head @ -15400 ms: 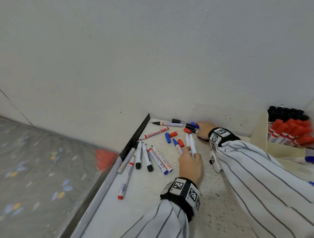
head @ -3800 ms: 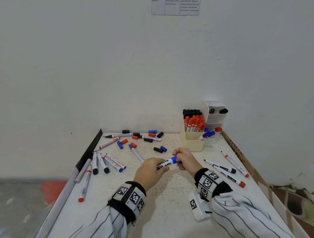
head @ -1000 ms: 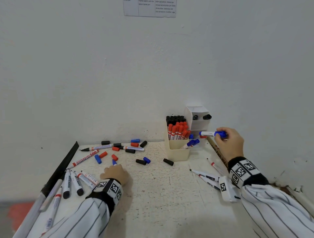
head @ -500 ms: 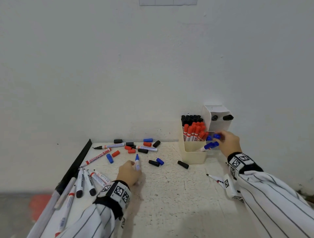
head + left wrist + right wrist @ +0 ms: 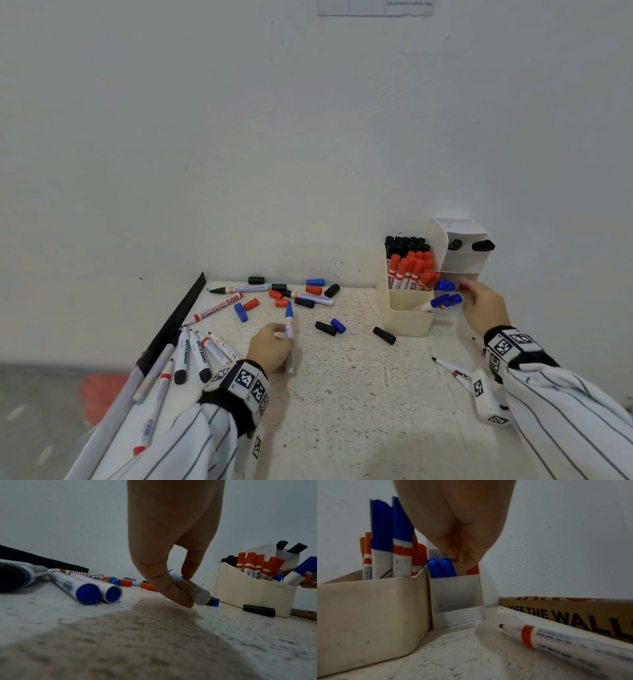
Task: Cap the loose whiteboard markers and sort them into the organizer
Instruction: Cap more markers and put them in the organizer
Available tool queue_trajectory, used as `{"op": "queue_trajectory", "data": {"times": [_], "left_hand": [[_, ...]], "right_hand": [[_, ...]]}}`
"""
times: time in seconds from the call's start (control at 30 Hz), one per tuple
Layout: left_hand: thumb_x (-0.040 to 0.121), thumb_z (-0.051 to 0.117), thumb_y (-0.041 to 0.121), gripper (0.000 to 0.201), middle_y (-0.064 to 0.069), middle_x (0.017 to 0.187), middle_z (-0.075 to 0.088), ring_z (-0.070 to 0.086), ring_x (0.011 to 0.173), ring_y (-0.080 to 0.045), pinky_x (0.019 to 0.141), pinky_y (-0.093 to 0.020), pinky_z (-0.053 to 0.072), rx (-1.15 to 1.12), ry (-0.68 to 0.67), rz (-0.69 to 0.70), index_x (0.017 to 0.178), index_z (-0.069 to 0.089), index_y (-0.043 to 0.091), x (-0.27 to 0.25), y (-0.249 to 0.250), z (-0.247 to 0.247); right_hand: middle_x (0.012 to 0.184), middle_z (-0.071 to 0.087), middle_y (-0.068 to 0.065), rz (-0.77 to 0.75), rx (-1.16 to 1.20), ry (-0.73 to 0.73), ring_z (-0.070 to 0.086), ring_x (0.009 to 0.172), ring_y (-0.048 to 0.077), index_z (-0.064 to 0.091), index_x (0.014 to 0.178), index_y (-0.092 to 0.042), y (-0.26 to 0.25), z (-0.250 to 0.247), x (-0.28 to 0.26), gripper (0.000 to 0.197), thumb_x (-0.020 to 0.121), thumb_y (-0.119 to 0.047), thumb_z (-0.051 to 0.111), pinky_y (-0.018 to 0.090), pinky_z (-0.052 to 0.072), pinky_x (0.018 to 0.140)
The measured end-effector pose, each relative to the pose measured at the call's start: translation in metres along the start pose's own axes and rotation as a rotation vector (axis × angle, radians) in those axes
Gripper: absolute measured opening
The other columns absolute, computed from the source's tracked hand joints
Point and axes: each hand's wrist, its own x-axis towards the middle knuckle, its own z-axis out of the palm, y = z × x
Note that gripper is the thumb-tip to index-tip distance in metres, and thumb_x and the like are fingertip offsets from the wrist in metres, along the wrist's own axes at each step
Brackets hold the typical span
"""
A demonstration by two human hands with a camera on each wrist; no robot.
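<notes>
My left hand [image 5: 274, 347] pinches an uncapped blue marker [image 5: 289, 329] just above the table, tip pointing at the wall; in the left wrist view its fingers [image 5: 164, 585] hold the barrel [image 5: 187, 586]. My right hand [image 5: 479, 305] reaches the organizer's white side compartment [image 5: 455, 595], where two blue-capped markers [image 5: 439, 566] stand. Its curled fingertips [image 5: 464, 562] sit right beside the nearer blue cap, and I cannot tell whether they still grip it. The beige organizer [image 5: 407, 318] holds black, red and blue markers.
Loose caps [image 5: 330, 327] and a black cap [image 5: 384, 335] lie mid-table, with more caps and markers by the wall [image 5: 294, 294]. Several markers [image 5: 195, 356] lie at the left edge. An uncapped red marker [image 5: 556, 639] lies beside a cardboard box [image 5: 573, 609] on the right.
My right hand brought the capped blue marker down into the white compartment. My left hand picked up an uncapped blue marker and moved it toward the table's middle.
</notes>
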Motion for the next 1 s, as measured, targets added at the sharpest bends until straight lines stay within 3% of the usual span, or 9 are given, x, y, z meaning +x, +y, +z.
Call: {"op": "queue_trajectory", "data": {"times": [0.1, 0.17, 0.27, 0.33, 0.4, 0.47, 0.67, 0.8, 1.0], "left_hand": [[0.091, 0.054, 0.014, 0.041, -0.01, 0.119, 0.057, 0.057, 0.094, -0.02, 0.088, -0.035, 0.052, -0.014, 0.051, 0.024, 0.13, 0.045, 0.016, -0.001, -0.004, -0.006], [0.09, 0.055, 0.014, 0.041, -0.011, 0.121, 0.058, 0.057, 0.094, -0.019, 0.088, -0.033, 0.051, -0.006, 0.075, 0.051, 0.13, 0.045, 0.015, -0.002, -0.005, -0.01], [0.092, 0.053, 0.015, 0.041, -0.01, 0.12, 0.058, 0.056, 0.087, -0.015, 0.079, -0.026, 0.052, 0.002, 0.106, 0.09, 0.132, 0.043, 0.014, -0.002, -0.007, -0.014], [0.094, 0.051, 0.015, 0.041, -0.01, 0.121, 0.057, 0.054, 0.073, -0.007, 0.059, -0.015, 0.048, -0.005, 0.102, 0.101, 0.133, 0.042, 0.013, -0.002, -0.007, -0.014], [0.095, 0.049, 0.016, 0.041, -0.009, 0.122, 0.056, 0.051, 0.069, -0.004, 0.051, -0.012, 0.042, -0.02, 0.089, 0.103, 0.134, 0.04, 0.014, -0.001, -0.007, -0.013], [0.095, 0.048, 0.016, 0.042, -0.009, 0.124, 0.055, 0.053, 0.077, -0.008, 0.058, -0.014, 0.043, -0.035, 0.084, 0.097, 0.136, 0.038, 0.015, 0.0, -0.008, -0.011], [0.096, 0.046, 0.016, 0.039, -0.009, 0.128, 0.054, 0.058, 0.101, -0.017, 0.091, -0.032, 0.051, -0.085, 0.122, 0.057, 0.135, 0.041, 0.016, 0.005, -0.012, -0.01], [0.097, 0.044, 0.016, 0.036, -0.008, 0.122, 0.059, 0.06, 0.101, -0.019, 0.09, -0.03, 0.05, -0.034, 0.159, 0.086, 0.133, 0.043, 0.015, 0.005, -0.012, -0.001], [0.097, 0.043, 0.015, 0.036, -0.007, 0.122, 0.059, 0.06, 0.099, -0.018, 0.083, -0.025, 0.047, 0.012, 0.175, 0.085, 0.133, 0.044, 0.015, 0.007, -0.012, -0.001]], "right_hand": [[0.094, 0.066, 0.025, 0.053, 0.101, 0.278, 0.06, 0.089, 0.038, 0.064, 0.092, 0.008, -0.02, -0.02, -0.012, 0.022, 0.081, 0.014, 0.046, 0.032, 0.043, 0.081], [0.084, 0.063, 0.026, -0.029, 0.175, 0.409, 0.058, 0.077, 0.036, 0.062, 0.083, 0.009, -0.042, -0.031, -0.021, 0.019, 0.081, 0.015, 0.045, 0.016, 0.04, 0.072], [0.073, 0.059, 0.018, -0.216, 0.261, 0.425, 0.051, 0.063, 0.018, 0.061, 0.077, 0.005, -0.084, -0.037, -0.03, 0.021, 0.079, 0.017, 0.043, -0.001, 0.037, 0.061], [0.068, 0.056, 0.009, -0.27, 0.336, 0.318, 0.049, 0.056, 0.002, 0.06, 0.075, -0.004, -0.112, -0.03, -0.03, 0.026, 0.08, 0.016, 0.043, 0.003, 0.039, 0.054], [0.068, 0.056, 0.003, -0.218, 0.445, 0.127, 0.05, 0.054, 0.002, 0.057, 0.073, -0.013, -0.139, -0.014, -0.026, 0.029, 0.083, 0.011, 0.044, 0.011, 0.042, 0.052], [0.075, 0.058, -0.001, -0.163, 0.509, -0.085, 0.051, 0.059, 0.012, 0.057, 0.074, -0.018, -0.165, 0.01, -0.022, 0.031, 0.084, 0.008, 0.044, 0.023, 0.046, 0.055], [0.118, 0.057, 0.002, -0.122, 0.262, -0.546, 0.055, 0.099, 0.015, 0.06, 0.112, -0.014, -0.196, 0.102, -0.004, 0.029, 0.091, -0.001, 0.044, 0.022, 0.044, 0.084], [0.137, 0.047, 0.008, -0.106, 0.033, -0.719, 0.045, 0.124, 0.023, 0.049, 0.13, -0.011, -0.199, 0.151, 0.01, 0.037, 0.093, -0.009, 0.047, 0.031, 0.034, 0.103], [0.14, 0.044, 0.013, -0.127, -0.232, -0.804, 0.043, 0.126, 0.028, 0.037, 0.138, -0.008, -0.199, 0.194, 0.024, 0.047, 0.092, -0.014, 0.046, 0.031, 0.034, 0.103]]}}
